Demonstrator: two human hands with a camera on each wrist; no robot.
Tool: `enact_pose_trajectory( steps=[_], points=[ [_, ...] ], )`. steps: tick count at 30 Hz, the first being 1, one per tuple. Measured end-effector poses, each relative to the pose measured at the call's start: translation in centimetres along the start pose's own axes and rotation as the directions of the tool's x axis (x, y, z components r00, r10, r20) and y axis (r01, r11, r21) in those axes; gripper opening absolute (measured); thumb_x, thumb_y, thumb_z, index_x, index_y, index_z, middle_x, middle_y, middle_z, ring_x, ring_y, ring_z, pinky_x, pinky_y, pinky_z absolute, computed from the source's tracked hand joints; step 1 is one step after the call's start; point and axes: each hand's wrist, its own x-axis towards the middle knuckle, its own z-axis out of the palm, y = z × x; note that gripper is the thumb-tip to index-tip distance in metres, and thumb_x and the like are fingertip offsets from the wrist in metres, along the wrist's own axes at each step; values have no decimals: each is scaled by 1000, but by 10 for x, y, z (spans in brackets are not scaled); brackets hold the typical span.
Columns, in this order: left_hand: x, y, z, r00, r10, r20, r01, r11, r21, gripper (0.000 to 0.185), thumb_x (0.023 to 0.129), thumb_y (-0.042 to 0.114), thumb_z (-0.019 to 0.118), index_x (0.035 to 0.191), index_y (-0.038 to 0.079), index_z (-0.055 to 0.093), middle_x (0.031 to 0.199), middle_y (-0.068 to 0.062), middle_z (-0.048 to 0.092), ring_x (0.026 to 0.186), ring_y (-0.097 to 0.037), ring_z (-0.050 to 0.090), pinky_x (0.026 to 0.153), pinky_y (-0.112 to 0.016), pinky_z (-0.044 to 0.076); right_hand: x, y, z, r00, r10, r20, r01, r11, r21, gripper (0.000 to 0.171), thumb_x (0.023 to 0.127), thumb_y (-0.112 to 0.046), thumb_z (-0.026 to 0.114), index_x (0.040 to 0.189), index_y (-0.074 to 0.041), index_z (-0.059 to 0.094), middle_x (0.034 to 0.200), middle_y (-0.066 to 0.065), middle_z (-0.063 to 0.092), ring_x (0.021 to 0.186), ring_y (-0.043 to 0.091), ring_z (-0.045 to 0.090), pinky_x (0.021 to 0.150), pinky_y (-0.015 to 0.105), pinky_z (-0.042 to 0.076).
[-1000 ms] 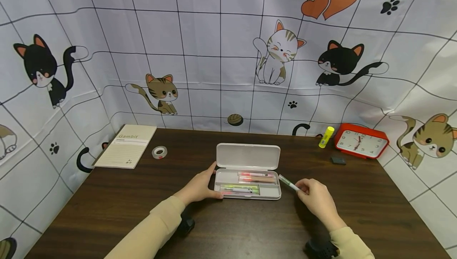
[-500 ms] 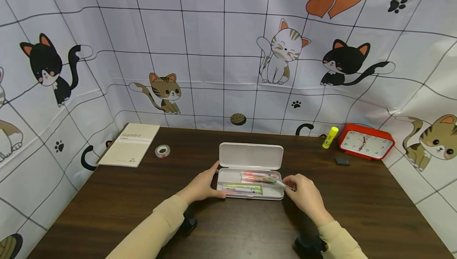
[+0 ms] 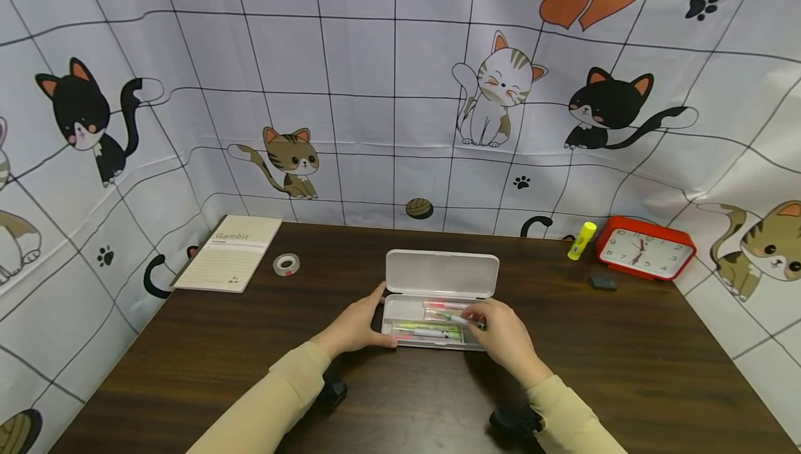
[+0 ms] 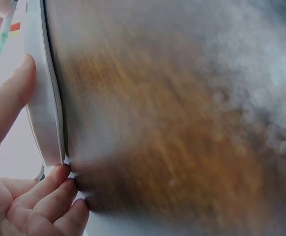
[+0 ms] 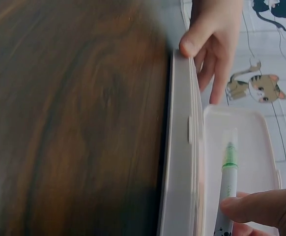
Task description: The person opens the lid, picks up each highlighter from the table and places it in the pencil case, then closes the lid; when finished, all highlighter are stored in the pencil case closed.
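A white pencil case (image 3: 443, 273) stands with its lid up on the table, pink and yellow-green pens (image 3: 428, 330) in its compartments. My left hand (image 3: 355, 322) grips its left end, thumb at the front and fingers around the side; in the left wrist view the thumb presses on the case wall (image 4: 45, 118). Over the right part of the case my right hand (image 3: 503, 339) pinches a highlighter (image 5: 228, 189), which has a white printed barrel, a green collar and a clear cap. Its capped end points left, above the other pens. The right hand hides the case's right end.
A cream notebook (image 3: 228, 254) and a roll of tape (image 3: 286, 265) lie at the back left. Toward the back right are a yellow glue stick (image 3: 582, 240), a small dark block (image 3: 603, 283) and a red clock (image 3: 646, 248). A cat-print sheet (image 3: 357, 120) hangs behind the table.
My right hand has carried the highlighter leftward, from beside the case to over its compartments. The left hand keeps its grip on the case. The head view has shifted slightly.
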Motion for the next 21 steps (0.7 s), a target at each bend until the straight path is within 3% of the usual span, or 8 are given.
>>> enact_pose_trajectory(
  steps=[8,15,21],
  points=[
    [0,-1,0,1000,-6,-3,6,1000,4,112,71,37,84,151,-1,15,139,-18,48,130,-36,42,106,-50,34,9,-15,12,999,-51,5,51,999,19,13,77,-8,77,84,-18,73,82,-4,62,79,15,61,69,35,49],
    [0,-2,0,1000,-2,0,2,1000,3,112,71,36,84,151,-1,14,139,-19,48,130,-37,42,106,-51,34,15,-26,24,988,-156,3,156,988,-8,9,77,-10,77,81,-16,73,80,-4,64,76,14,61,67,31,49],
    [0,-1,0,1000,-1,4,1,1000,1,112,71,36,83,151,-1,14,140,-19,47,130,-37,42,106,-50,34,17,-31,31,987,-157,33,155,987,34,10,77,-6,75,82,-14,73,81,-2,63,78,15,60,70,33,48]
  ],
)
